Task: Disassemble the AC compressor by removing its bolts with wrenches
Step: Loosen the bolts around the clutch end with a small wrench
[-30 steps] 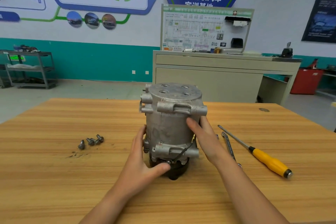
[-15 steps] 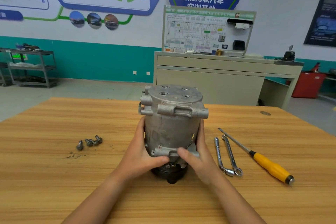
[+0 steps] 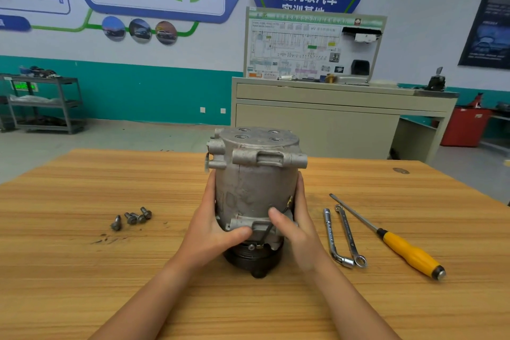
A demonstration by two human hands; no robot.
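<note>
A grey metal AC compressor stands upright on its black pulley end in the middle of the wooden table. My left hand grips its left side, thumb across the lower mounting lug. My right hand grips the right side, thumb on the lower front. Several removed bolts lie to the left. To the right lie an L-shaped socket wrench and a combination wrench, side by side.
A screwdriver with a yellow handle lies at an angle right of the wrenches. Small dark specks mark the table below the bolts. Beyond the table stand a beige training bench, a grey shelf cart and a red bin.
My right hand slid from the compressor's upper right side down to its lower right, so both hands now clasp the lower body. The wrenches, earlier hidden by my right arm, are uncovered.
</note>
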